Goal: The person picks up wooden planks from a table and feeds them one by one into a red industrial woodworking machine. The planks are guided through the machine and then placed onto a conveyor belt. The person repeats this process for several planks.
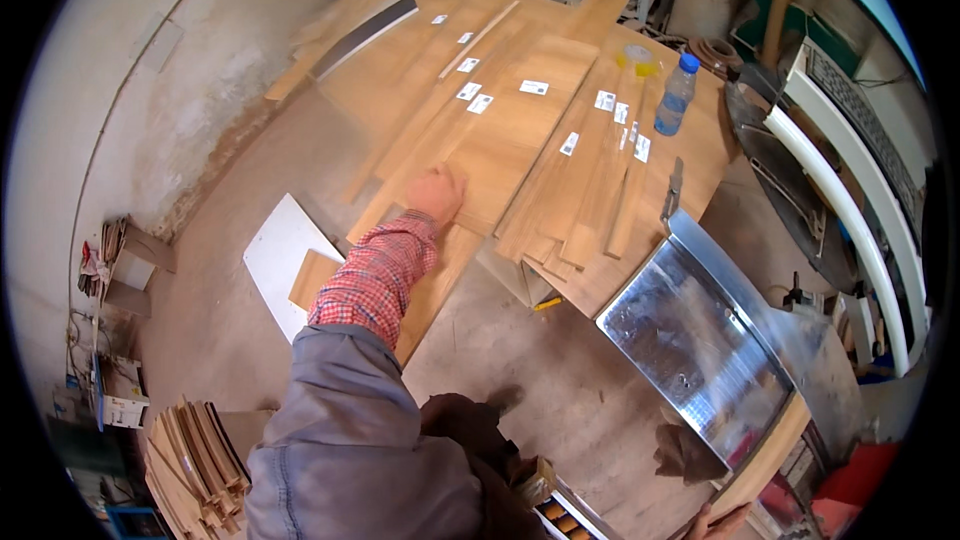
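Observation:
My left hand (437, 193), its sleeve red checked under a grey jacket, rests with curled fingers on a wood-coloured panel (500, 175). Whatever its fingers may hold is hidden. At the lower right edge my right hand (718, 522), only partly in view, grips a wood-coloured board (765, 455). That board lies along the near edge of a shiny metal machine table (690, 340). Long narrow wooden strips (575, 200) lie to the right of my left hand. Several white labels (534, 87) are stuck on the panels and strips.
A blue-capped bottle (675, 95) and yellowish tape roll (637, 60) stand toward the worktable's right side. A white panel (290, 250) leans left of my arm. Stacked boards (200, 460) stand lower left. A keyboard (865, 120) sits on a white machine at right.

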### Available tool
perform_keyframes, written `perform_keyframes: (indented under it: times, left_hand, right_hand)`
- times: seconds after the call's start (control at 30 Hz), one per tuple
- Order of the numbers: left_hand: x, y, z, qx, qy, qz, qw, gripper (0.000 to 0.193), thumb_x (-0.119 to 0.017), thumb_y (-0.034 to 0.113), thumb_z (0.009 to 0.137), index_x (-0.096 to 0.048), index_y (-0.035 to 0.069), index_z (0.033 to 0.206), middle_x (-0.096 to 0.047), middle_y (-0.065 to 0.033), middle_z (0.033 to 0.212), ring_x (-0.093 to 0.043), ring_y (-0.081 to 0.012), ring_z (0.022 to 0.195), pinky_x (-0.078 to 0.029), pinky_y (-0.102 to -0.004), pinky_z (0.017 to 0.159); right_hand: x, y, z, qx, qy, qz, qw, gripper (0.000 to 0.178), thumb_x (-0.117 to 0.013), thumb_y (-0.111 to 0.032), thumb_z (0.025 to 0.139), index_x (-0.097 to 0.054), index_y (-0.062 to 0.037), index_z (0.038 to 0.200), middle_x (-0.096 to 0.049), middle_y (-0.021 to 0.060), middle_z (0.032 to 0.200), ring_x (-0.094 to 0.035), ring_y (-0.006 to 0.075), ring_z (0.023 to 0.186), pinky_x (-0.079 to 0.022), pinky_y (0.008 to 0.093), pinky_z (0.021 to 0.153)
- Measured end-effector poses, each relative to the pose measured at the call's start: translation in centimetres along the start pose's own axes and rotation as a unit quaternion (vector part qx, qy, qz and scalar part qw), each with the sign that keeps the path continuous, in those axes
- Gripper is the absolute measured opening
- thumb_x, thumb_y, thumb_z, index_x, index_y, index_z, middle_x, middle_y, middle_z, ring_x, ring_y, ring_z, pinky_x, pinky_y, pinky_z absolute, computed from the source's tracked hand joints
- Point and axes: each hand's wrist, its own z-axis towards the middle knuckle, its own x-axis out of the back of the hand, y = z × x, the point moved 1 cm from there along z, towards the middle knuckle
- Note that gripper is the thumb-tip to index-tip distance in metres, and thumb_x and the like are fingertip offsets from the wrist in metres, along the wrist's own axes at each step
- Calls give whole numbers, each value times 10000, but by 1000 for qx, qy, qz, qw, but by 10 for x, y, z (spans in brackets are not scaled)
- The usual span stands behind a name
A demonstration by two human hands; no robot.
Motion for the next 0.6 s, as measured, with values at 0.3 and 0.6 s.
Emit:
perform_keyframes:
  times: [0.3, 0.6]
  left_hand:
    - [56, 67, -32, -53, -131, -52, 989, 987, -566, 721, 833, -341, 56, 1527, -311, -268, 1542, -310, -493, 1394, -280, -644, 1085]
    - [15, 41, -62, -76, -43, -41, 995, 908, -572, 642, 862, -339, 74, 1531, -281, -251, 1570, -226, -527, 1430, -254, -660, 1097]
  right_hand:
    - [4, -9, -2, 49, 22, 77, 996, 1070, -646, -616, 880, -201, 93, 1544, -301, 350, 1546, -327, 447, 1438, -280, 476, 1195]
    - [-5, 9, 0, 57, 32, 65, 996, 1064, -660, -598, 882, -194, 87, 1550, -322, 356, 1530, -361, 452, 1410, -308, 474, 1172]
